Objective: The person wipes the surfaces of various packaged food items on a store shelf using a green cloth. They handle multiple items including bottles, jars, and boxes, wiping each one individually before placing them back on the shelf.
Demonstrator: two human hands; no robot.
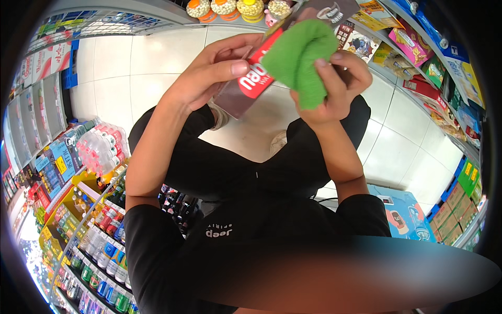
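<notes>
My left hand (219, 70) grips a flat brown snack package (239, 96) with a red and white printed panel, its thumb on the front face. The package slants up and away to the right, and its far end reaches over the jars at the top. In my right hand (335, 88) is a bunched green cloth (302, 59), which lies over the middle of the package and hides part of its front. Blur on the cloth and the package's edges softens their outlines.
Several clear jars (251, 8) with coloured lids line the top. Shelves of packaged snacks (411, 43) rise at the right. Lower left are drink shelves (106, 251) and a shrink-wrapped bottle pack (102, 147). A blue printed carton (406, 216) stands by my right elbow, above the tiled floor (164, 51).
</notes>
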